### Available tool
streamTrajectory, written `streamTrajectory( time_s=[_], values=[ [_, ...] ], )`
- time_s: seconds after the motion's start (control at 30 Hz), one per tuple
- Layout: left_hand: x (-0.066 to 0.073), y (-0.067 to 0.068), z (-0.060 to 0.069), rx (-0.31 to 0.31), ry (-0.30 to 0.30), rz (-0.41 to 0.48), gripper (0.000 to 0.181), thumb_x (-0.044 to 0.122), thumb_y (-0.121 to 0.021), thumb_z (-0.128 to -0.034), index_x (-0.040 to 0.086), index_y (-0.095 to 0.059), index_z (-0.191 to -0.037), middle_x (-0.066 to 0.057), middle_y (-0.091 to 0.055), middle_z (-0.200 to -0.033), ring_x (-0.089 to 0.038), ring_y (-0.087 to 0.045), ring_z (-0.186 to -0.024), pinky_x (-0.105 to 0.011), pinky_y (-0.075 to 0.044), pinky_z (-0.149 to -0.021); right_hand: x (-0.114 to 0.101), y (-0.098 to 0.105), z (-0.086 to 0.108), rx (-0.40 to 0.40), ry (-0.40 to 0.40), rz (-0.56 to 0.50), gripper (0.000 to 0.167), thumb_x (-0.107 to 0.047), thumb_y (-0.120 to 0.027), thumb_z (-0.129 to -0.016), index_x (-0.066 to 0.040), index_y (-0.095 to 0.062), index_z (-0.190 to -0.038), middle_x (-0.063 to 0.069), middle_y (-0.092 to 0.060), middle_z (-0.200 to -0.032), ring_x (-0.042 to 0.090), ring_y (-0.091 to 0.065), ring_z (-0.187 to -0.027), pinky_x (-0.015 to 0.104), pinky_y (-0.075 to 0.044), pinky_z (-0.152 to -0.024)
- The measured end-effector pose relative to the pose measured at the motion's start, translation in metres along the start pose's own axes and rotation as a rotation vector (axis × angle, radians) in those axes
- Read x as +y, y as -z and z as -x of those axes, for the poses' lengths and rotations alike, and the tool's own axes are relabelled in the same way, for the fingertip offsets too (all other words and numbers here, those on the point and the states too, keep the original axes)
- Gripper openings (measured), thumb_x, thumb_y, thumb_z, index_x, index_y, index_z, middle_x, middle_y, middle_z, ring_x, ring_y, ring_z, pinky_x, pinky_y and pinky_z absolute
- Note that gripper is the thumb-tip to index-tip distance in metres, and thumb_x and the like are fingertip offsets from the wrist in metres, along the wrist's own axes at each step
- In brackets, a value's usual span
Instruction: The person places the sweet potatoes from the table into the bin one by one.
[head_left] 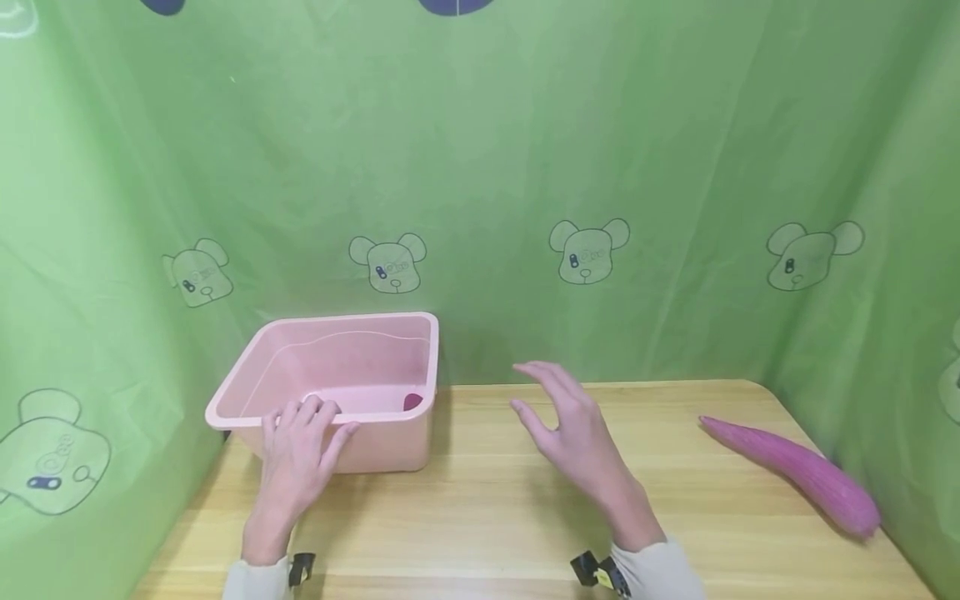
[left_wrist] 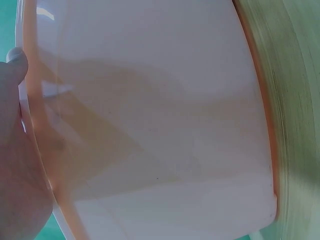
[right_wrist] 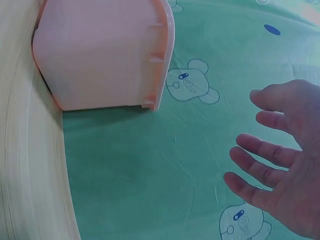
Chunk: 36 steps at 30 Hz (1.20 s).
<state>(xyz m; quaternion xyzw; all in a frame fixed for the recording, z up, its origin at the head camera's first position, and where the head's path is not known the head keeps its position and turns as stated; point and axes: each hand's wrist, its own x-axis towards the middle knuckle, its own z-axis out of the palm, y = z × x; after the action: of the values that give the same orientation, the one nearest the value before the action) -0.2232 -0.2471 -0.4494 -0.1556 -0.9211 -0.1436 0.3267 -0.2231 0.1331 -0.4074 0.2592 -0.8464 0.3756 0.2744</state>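
A pink basin (head_left: pixel 375 446) stands on the left of the table, with a dark red item (head_left: pixel 412 402) and a whitish thing partly hidden by fingers inside it. My left hand (head_left: pixel 296 458) grips the basin's near rim, fingers curled over the edge; in the left wrist view the hand (left_wrist: pixel 22 165) lies along the rim of the basin (left_wrist: pixel 165 125). My right hand (head_left: pixel 581 437) hangs in the air right of the basin, fingers spread and holding nothing; the right wrist view shows this hand (right_wrist: pixel 285 160) apart from the basin (right_wrist: pixel 100 55).
A long purple-pink vegetable (head_left: pixel 802 471) lies at the right side of the wooden table (head_left: pixel 465 517). Green curtains (head_left: pixel 487 167) with bear-head prints surround the table at the back and both sides.
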Motion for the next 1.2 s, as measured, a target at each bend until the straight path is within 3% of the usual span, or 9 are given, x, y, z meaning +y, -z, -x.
streamTrajectory(
  time_s=[1.2],
  values=[
    [0.003,0.002,0.001,-0.005,0.006,0.016,0.027,0.041,-0.064,-0.0988,0.015,-0.060,-0.096,-0.004,-0.058,-0.096,-0.029,-0.049,-0.091,-0.058,-0.030,-0.093,0.043,0.027,0.008,0.090,-0.096,0.056,0.048,-0.011,-0.076,-0.093,-0.008,-0.060,-0.139,0.010,-0.062,-0.136,0.031,-0.060,-0.120,0.052,-0.048,-0.101]
  ],
)
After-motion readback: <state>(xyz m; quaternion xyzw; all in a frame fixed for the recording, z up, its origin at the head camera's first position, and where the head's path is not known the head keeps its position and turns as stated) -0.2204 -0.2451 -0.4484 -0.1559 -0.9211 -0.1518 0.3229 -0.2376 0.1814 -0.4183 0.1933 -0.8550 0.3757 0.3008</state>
